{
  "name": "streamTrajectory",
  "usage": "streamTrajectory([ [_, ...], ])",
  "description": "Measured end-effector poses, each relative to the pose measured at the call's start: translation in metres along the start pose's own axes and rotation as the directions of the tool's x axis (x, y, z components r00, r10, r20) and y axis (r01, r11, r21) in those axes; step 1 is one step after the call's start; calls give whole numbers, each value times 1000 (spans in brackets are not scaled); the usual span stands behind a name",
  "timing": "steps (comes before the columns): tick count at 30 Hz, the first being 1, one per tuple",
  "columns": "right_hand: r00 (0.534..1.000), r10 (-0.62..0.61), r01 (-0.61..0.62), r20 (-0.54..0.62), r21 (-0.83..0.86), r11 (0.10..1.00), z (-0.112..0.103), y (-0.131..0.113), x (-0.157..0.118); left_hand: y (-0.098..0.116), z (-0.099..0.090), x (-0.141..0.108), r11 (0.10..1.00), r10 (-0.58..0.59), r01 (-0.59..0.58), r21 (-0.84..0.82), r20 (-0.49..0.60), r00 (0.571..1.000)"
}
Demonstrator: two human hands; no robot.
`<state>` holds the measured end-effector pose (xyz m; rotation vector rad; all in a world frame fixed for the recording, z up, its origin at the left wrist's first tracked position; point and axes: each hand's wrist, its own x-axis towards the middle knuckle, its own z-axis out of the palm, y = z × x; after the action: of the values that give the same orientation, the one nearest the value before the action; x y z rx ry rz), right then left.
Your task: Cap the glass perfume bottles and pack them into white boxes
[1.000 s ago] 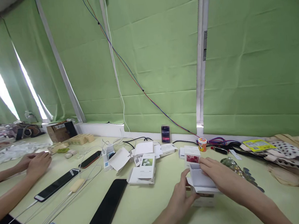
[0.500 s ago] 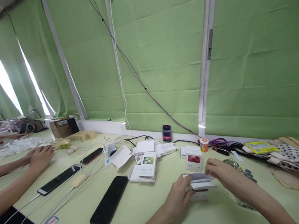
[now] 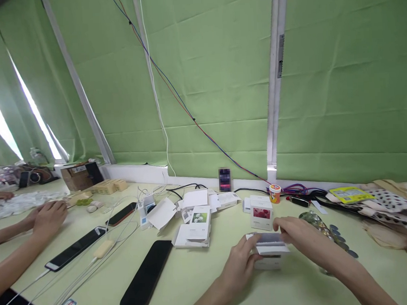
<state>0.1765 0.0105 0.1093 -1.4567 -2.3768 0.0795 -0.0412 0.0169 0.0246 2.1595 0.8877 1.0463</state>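
One white box (image 3: 269,262), long side left-right | left hand (image 3: 235,263) pinching left end | right hand (image 3: 299,235) at rear-right corner, grip unclear

A lone camera, worn on a person's head, peers forward and down from the near side of the tabletop (image 3: 192,271), close above it, facing green curtains (image 3: 213,79) beyond it.

A shared workroom is suggested. One long table (image 3: 189,272) is strewn with white cartons (image 3: 199,233) and shared with a co-worker (image 3: 49,219).
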Motion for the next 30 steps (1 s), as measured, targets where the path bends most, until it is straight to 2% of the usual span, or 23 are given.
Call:
streamTrajectory([
  [2,999,-40,39,-34,-26,999,3,0,2,-2,1,0,1000,-6,6,-30,-10,1000],
  [6,996,-87,83,-24,-142,986,13,-4,10,-3,3,-1,998,-3,3,-63,10,1000],
  [12,993,-117,111,-16,-223,968,26,-2,17,-11,4,0,994,58,-62,93,46,997],
  [16,993,-105,91,-46,-245,965,23,2,17,-20,6,-1,982,95,-101,157,45,995],
  [21,994,-86,62,-73,-283,957,20,1,14,-20,6,-1,979,122,-128,156,50,991],
  [25,991,-122,101,-47,-313,944,26,-1,14,-14,4,0,974,156,-167,154,76,985],
  [30,986,-163,140,-35,-356,924,23,-2,16,-14,7,-2,962,205,-211,173,50,977],
])
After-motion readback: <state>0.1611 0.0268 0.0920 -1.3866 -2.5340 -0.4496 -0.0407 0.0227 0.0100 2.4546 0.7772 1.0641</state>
